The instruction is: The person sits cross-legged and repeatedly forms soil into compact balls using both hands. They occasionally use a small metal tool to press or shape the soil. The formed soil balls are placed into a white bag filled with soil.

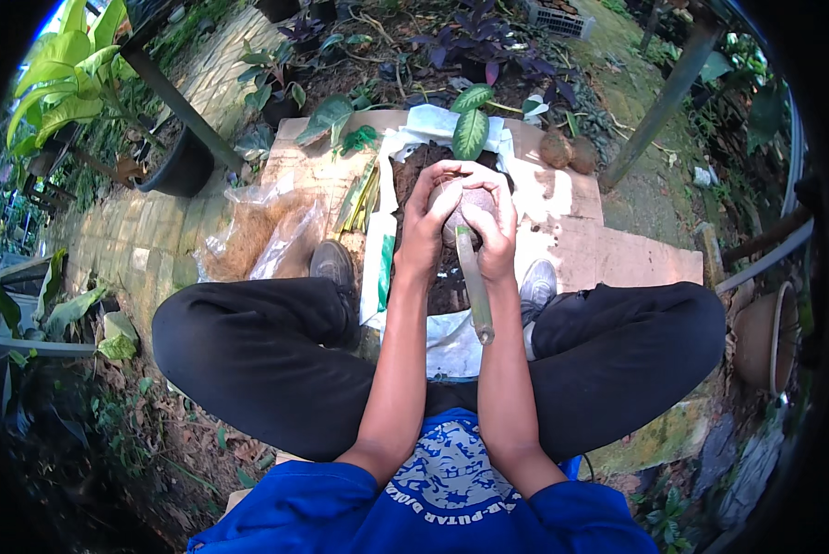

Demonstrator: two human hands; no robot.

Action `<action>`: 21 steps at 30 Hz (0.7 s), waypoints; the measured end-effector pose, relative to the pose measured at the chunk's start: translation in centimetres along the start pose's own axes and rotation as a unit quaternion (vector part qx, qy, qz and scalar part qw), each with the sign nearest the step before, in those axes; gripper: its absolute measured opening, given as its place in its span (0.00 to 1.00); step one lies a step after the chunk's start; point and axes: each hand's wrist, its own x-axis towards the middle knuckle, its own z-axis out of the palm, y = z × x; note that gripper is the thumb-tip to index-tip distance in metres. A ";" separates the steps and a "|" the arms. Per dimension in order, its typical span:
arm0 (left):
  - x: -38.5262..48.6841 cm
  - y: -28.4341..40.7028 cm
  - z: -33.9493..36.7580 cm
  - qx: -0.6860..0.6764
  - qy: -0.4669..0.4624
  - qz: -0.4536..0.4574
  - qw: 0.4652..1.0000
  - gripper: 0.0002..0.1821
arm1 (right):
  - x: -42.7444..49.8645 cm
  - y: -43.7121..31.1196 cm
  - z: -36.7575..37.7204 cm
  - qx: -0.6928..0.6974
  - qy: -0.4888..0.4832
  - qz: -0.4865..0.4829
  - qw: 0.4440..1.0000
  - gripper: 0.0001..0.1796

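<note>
Both hands, my left hand (425, 218) and my right hand (495, 225), close around a rounded, fibrous brown ball (479, 201), thumbs near its top. From it a thick green plant stem (473, 284) with a cut end points back toward me. Variegated green leaves (471, 133) show just beyond my fingertips; whether they join the ball is hidden. Below my hands lies dark soil (448, 280) on an opened white sack (449, 343). Two brown fibrous balls (556, 149) rest together on the cardboard at the right.
Flattened cardboard (643, 260) lies under the sack. A clear plastic bag of brown fibre (259, 232) is beside my left shoe (333, 266). Cut leaf strips (359, 201) and green twine (359, 140) lie left of the soil. A black potted plant (182, 166) stands farther left, past a post.
</note>
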 end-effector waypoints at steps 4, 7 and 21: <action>0.3 -0.2 0.2 0.056 0.039 -0.004 0.998 0.19 | 0.2 -0.5 0.0 0.023 0.004 0.026 0.999 0.16; 0.2 -0.1 0.5 0.047 0.036 -0.001 0.998 0.19 | 0.3 -0.6 0.2 0.047 0.019 0.014 0.999 0.15; -0.3 0.8 -0.4 -0.110 0.018 -0.142 0.984 0.35 | 0.4 -0.1 0.4 -0.001 0.004 0.010 1.000 0.13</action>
